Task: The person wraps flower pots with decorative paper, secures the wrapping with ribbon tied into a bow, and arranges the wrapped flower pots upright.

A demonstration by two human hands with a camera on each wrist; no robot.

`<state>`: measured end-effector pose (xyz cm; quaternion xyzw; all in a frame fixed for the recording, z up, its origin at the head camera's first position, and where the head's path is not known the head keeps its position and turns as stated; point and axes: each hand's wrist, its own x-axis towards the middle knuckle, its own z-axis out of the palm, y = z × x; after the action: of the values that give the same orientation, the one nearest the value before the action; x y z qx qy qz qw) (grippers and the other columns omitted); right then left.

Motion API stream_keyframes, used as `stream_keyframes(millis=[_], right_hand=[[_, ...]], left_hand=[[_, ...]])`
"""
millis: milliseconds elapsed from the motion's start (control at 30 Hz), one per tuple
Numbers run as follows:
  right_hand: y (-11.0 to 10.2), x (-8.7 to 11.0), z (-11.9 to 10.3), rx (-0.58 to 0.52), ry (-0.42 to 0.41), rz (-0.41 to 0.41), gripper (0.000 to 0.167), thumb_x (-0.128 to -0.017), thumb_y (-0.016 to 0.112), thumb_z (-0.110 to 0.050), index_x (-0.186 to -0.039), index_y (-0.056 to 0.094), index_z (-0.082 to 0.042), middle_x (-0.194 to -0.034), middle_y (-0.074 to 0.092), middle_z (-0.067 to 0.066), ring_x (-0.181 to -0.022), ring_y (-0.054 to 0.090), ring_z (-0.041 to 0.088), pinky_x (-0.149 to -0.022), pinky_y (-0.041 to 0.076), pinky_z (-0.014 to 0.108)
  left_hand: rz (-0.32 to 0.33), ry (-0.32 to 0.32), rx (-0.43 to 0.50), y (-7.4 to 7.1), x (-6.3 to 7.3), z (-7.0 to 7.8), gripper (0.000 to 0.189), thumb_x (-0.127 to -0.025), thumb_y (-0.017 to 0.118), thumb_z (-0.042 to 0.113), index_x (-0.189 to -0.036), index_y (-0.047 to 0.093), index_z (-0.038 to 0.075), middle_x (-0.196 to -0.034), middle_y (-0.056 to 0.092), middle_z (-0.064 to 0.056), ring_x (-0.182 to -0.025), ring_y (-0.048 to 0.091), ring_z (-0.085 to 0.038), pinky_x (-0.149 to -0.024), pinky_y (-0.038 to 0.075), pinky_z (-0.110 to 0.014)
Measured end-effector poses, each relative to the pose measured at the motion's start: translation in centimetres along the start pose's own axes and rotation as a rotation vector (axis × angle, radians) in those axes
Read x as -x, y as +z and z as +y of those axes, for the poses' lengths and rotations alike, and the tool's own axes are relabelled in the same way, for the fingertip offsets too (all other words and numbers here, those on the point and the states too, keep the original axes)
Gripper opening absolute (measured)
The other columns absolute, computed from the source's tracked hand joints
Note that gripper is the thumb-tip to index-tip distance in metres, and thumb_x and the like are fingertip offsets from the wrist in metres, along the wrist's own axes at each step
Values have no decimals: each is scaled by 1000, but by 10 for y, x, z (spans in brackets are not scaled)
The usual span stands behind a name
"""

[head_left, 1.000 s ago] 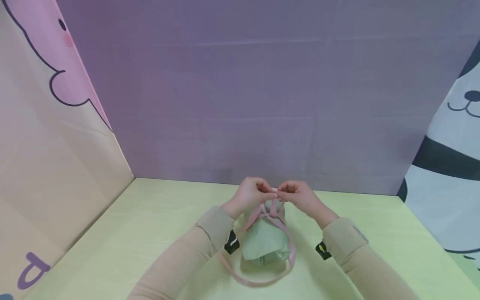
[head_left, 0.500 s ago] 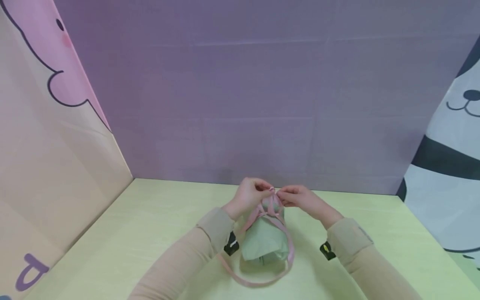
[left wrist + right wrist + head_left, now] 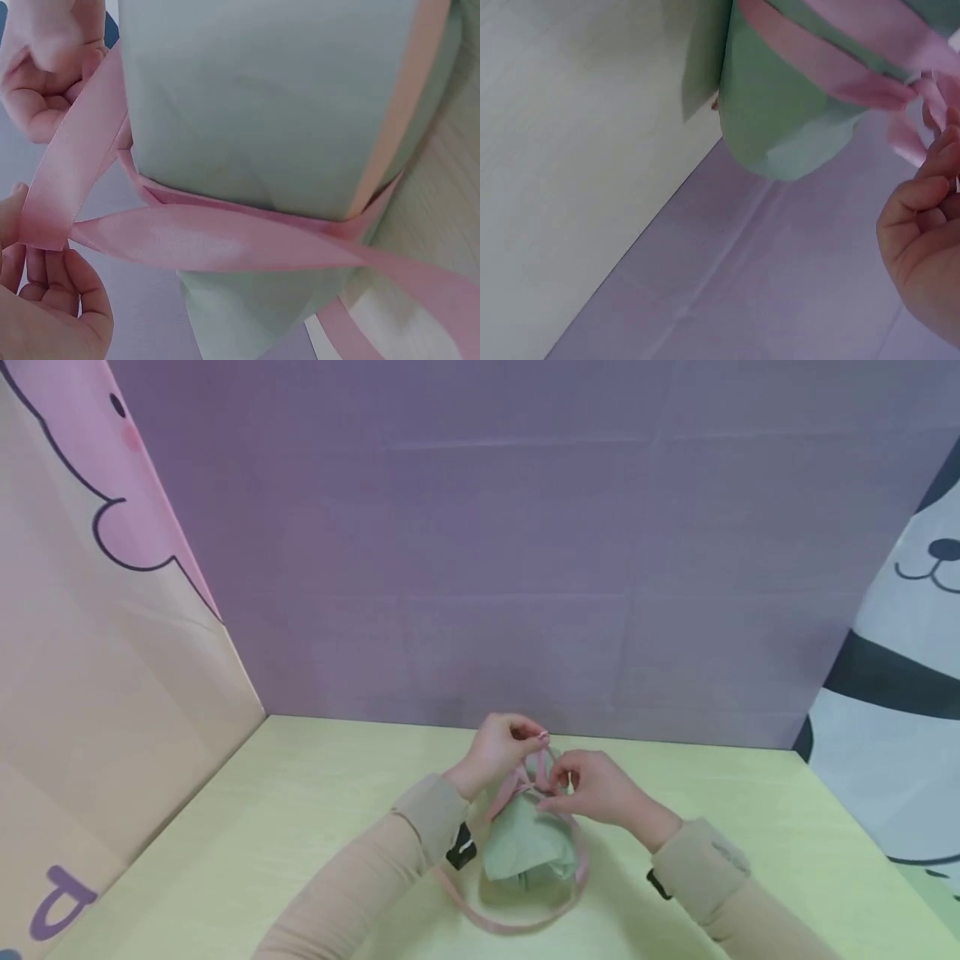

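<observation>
A bundle wrapped in pale green paper (image 3: 527,843) lies on the table, bound by a pink satin ribbon (image 3: 210,238). My left hand (image 3: 497,752) pinches a raised fold of this ribbon above the bundle's far end. Close beside it, on the right, my right hand (image 3: 606,787) has its fingers curled at the ribbon near where the strands cross. In the right wrist view that hand (image 3: 934,240) shows at the right edge, fingertips on the pink strands; its grip is partly hidden. A long ribbon loop trails round the bundle's near end.
The pale yellow-green table (image 3: 337,827) ends at a purple cloth backdrop (image 3: 450,568) just behind my hands. Printed panels flank it, a pink cartoon figure (image 3: 150,527) on the left and a panda (image 3: 900,710) on the right.
My right hand has moved down and toward me, from beside the left fingertips to the ribbon crossing. The left hand stays pinching the raised ribbon; the bundle has barely shifted.
</observation>
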<state>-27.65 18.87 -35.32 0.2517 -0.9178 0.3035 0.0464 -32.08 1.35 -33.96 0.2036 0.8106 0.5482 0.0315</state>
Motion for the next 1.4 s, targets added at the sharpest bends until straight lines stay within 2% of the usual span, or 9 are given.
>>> stream_keyframes(millis=[167, 333, 500, 600, 867, 1067, 1233, 1300, 1400], right_hand=[[2, 1, -1, 33, -34, 5, 7, -80, 74, -16, -79, 68, -14, -70, 61, -8, -60, 46, 1, -54, 44, 19], [-6, 1, 6, -62, 58, 53, 6, -84, 71, -16, -80, 71, -12, -71, 62, -5, -61, 48, 4, -56, 44, 21], [-6, -5, 15, -161, 119, 113, 7, -86, 70, -16, -82, 69, -9, -90, 66, 5, -81, 60, 16, -68, 51, 25], [-4, -10, 19, -234, 131, 86, 9, -87, 68, -13, -85, 68, -5, -99, 67, 11, -95, 62, 23, -77, 55, 31], [0, -20, 18, -306, 183, -19, 13, -89, 64, -14, -93, 65, -1, -100, 70, 12, -93, 64, 18, -80, 53, 32], [1, -22, 14, -272, 175, 35, 17, -87, 64, -9, -100, 59, 1, -91, 68, 12, -84, 62, 18, -72, 52, 30], [5, -24, 15, -148, 152, 68, 14, -87, 61, -7, -99, 62, -1, -78, 63, 5, -68, 53, 12, -60, 46, 25], [6, -24, 16, -104, 156, 79, 14, -87, 58, -8, -98, 65, -2, -79, 63, 6, -64, 51, 13, -54, 44, 24], [8, -24, 16, -91, 178, 109, 16, -86, 55, -5, -98, 64, -1, -88, 66, 10, -68, 55, 13, -56, 45, 23]], left_hand=[[-8, 11, 5, 1, 0, 0, 11, -88, 67, 13, -91, 73, 4, -84, 70, -9, -62, 53, -7, -53, 45, -19], [-6, 24, 8, 2, 1, 1, 11, -88, 67, 12, -91, 73, 3, -86, 71, -9, -68, 56, -6, -58, 47, -17], [-14, 24, 18, 1, 1, 1, 11, -88, 67, 11, -92, 73, 2, -88, 71, -10, -71, 59, -8, -60, 49, -17], [-26, 26, 10, 1, 1, 0, 11, -88, 67, 12, -92, 73, 3, -88, 71, -9, -73, 60, -8, -61, 50, -18], [-58, 7, 46, 2, 1, 1, 11, -87, 68, 10, -93, 73, 2, -89, 71, -10, -73, 60, -8, -62, 52, -20], [-60, 18, 39, 1, 2, 0, 12, -87, 67, 11, -94, 73, 2, -90, 71, -10, -74, 61, -9, -63, 51, -20], [-60, 15, 34, 0, 2, -1, 12, -88, 67, 11, -93, 72, 2, -90, 71, -10, -75, 61, -9, -64, 52, -20], [-59, 9, 33, 0, 2, -2, 11, -87, 67, 11, -93, 72, 3, -90, 71, -9, -75, 61, -9, -65, 52, -20], [-55, 13, 25, 0, 2, -3, 12, -87, 68, 13, -93, 73, 4, -90, 71, -8, -75, 61, -8, -66, 52, -20]])
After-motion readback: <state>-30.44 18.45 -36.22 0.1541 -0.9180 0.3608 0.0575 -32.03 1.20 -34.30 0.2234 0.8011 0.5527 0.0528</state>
